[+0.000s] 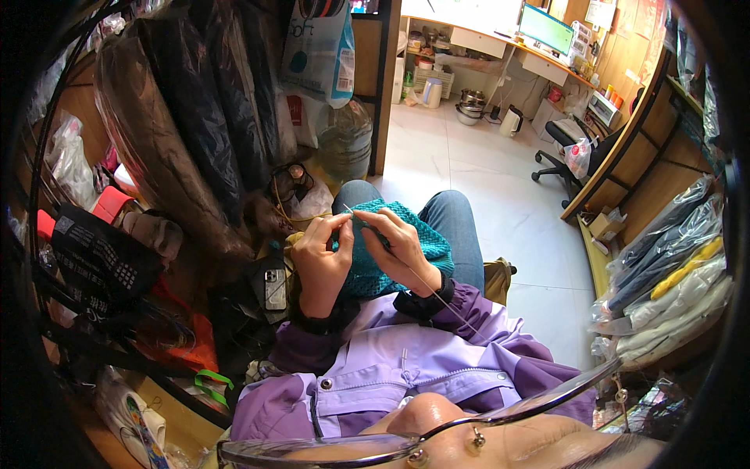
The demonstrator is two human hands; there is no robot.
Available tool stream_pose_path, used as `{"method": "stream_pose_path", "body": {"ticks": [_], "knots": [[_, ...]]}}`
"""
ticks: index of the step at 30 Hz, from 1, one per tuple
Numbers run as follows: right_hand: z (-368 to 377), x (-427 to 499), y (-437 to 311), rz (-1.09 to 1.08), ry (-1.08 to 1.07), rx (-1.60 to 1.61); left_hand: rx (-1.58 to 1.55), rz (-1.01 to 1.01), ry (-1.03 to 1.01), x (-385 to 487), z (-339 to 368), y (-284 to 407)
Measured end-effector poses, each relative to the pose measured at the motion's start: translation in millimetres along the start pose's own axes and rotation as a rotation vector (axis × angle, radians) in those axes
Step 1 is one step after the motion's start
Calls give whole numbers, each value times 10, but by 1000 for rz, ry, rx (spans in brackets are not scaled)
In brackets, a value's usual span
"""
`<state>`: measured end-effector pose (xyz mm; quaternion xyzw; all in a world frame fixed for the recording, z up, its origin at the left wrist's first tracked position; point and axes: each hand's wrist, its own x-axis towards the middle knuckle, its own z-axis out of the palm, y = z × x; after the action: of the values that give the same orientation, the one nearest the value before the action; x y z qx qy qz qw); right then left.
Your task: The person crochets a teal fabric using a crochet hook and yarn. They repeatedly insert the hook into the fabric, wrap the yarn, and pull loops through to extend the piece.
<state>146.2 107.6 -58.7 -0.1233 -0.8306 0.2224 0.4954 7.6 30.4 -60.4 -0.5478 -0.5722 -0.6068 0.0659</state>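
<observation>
Teal knitted fabric (375, 264) lies over my lap between the knees of my jeans. Near its upper edge my left hand (322, 252) pinches the work between thumb and fingers. My right hand (395, 243) holds a thin metal knitting needle (430, 287), whose long shaft runs back past the wrist over the purple sleeve. A short needle tip (347, 207) pokes up where the fingertips of both hands meet. Whether that tip belongs to the same needle, I cannot tell. The fingers hide the stitches there.
At my left are garments in plastic covers (176, 129), a large water bottle (345, 140), a phone (275, 289) and a black bag (99, 258). Bagged clothes (668, 275) lie on the right. Ahead stand an office chair (571, 146) and an electric kettle (511, 121).
</observation>
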Motion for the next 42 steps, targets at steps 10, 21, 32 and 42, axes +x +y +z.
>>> {"method": "stream_pose_path", "body": {"ticks": [10,21,32,42], "knots": [[-110,-5,-47,106,-160,304,-576,-370,18,-8,-50,-19],[-116,-29,-52,-49,-220,117,-494,-335,21,-12,-79,0],[-132,-16,-41,-171,-196,19,-570,-362,44,-15,-71,19],[-152,-5,-57,-139,-227,56,-531,-398,-18,-33,-113,10]]}}
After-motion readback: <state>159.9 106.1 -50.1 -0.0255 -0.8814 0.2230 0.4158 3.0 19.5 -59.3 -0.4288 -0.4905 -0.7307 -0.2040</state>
